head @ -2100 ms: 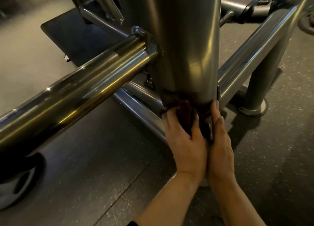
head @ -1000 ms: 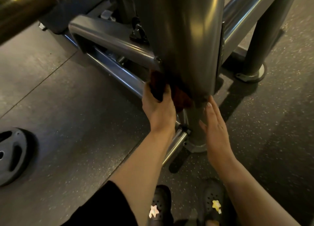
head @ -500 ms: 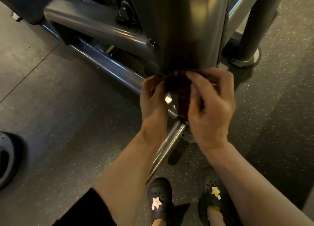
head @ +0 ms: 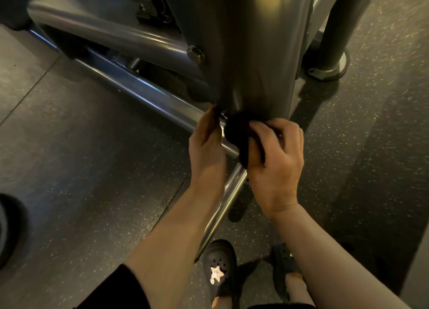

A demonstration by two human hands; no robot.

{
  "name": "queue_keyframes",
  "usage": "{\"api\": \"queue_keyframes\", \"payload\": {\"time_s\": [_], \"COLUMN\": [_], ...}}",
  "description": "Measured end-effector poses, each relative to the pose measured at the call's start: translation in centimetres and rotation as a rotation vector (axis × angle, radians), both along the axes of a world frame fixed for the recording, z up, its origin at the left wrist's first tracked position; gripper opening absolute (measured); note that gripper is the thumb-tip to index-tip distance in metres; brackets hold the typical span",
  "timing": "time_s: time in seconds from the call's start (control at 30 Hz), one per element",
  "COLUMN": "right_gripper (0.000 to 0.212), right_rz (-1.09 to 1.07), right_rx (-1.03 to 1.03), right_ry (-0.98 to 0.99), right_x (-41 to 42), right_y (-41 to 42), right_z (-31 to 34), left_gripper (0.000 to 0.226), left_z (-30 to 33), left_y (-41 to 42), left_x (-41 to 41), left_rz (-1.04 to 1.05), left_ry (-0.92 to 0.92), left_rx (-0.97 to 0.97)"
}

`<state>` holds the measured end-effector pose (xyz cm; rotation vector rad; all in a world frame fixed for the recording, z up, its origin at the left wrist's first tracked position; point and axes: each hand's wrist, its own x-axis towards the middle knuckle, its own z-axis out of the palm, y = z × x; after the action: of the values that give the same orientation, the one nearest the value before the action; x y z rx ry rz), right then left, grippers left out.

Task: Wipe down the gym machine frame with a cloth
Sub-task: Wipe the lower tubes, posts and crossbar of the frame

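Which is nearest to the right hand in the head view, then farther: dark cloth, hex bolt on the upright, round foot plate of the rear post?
1. Dark bunched cloth, gripped in the right hand.
2. Hex bolt, up-left on the grey upright.
3. Round metal foot plate, upper right on the floor.

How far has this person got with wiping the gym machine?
Hard to call any part finished: the wide upright post gleams, but no wiped area can be told apart. In hand: the right hand grips the dark cloth at the post's lower end, with the left hand alongside, its fingertips hidden. Probably left: the floor rail, the crossbar and the rear leg.
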<state>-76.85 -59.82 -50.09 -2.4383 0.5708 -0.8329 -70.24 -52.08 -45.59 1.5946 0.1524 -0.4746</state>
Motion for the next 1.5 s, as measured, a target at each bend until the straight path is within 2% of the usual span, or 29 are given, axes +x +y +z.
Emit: {"api": "queue_keyframes", "payload": {"time_s": [0.07,0.17,0.23,0.3,0.37,0.43,0.5,0.57,0.63,0.73,0.87,1.0,1.03,1.13,1.2,1.37,1.5], "right_gripper": [0.025,0.037,0.043,0.039,0.033,0.030,0.031,0.033,0.042,0.059,0.064,0.064,0.062,0.050,0.041,0.034,0.029], "right_rz": [-0.019,0.001,-0.014,-0.116,-0.166,-0.086,0.003,-0.046,-0.211,-0.250,-0.173,-0.160,-0.163,-0.157,-0.104,0.069,0.103], "right_rx": [-0.047,-0.089,0.046,0.254,0.328,0.370,0.515,0.637,0.664,0.810,0.895,0.897,0.927,1.053,1.068,0.966,0.808], "right_ry": [-0.058,0.091,0.244,0.337,0.278,0.179,0.171,0.168,0.110,0.085,0.099,0.096,0.102,0.101,0.079,-0.044,-0.284], "right_x": [0.5,0.4,-0.1,-0.7,-0.9,-0.8,-0.7,-0.8,-0.8,-0.4,-0.9,-1.4,-1.6,-2.1,-2.2,-0.5,1.2], "right_y": [0.3,0.5,0.7,0.9,1.4,2.1,2.8,2.8,1.9,0.3,-0.2,-0.5,-0.5,-0.4,-0.1,1.0,0.8], "right_z": [-0.2,-2.8,-4.5,-5.1,-4.5,-3.5,-2.9,-2.8,-2.9,-3.4,-4.7,-5.4,-5.3,-3.7,-1.5,6.5,12.5], "left_gripper": [0.038,0.042,0.042,0.040,0.037,0.035,0.037,0.035,0.034,0.034,0.037,0.037,0.035,0.036,0.037,0.028,0.022], "left_z": [-0.7,-2.2,-3.2,-4.2,-5.1,-5.7,-5.8,-5.9,-6.0,-6.1,-8.0,-8.9,-8.5,-6.2,-4.3,2.8,8.9], "left_y": [0.3,0.5,0.7,1.1,1.7,2.2,2.4,2.6,2.3,0.9,-1.1,-1.9,-2.2,-2.9,-2.5,-2.0,-2.2], "left_x": [-0.3,-1.0,-1.7,-2.3,-2.7,-2.9,-3.0,-3.1,-2.6,-1.4,-1.9,-3.3,-3.7,-4.8,-4.9,-4.0,-3.1], "left_rz": [-0.021,-0.060,-0.088,-0.099,-0.130,-0.184,-0.169,-0.068,0.077,0.132,0.158,0.061,0.057,0.164,0.219,0.280,0.302], "left_ry": [-0.018,0.016,0.069,0.113,0.162,0.286,0.383,0.366,0.285,0.231,0.327,0.501,0.488,0.293,0.193,0.072,-0.131], "left_rx": [-0.035,-0.040,-0.019,0.027,0.036,-0.074,-0.140,-0.049,0.077,0.031,0.056,0.078,0.082,0.109,0.059,-0.143,-0.305]}}
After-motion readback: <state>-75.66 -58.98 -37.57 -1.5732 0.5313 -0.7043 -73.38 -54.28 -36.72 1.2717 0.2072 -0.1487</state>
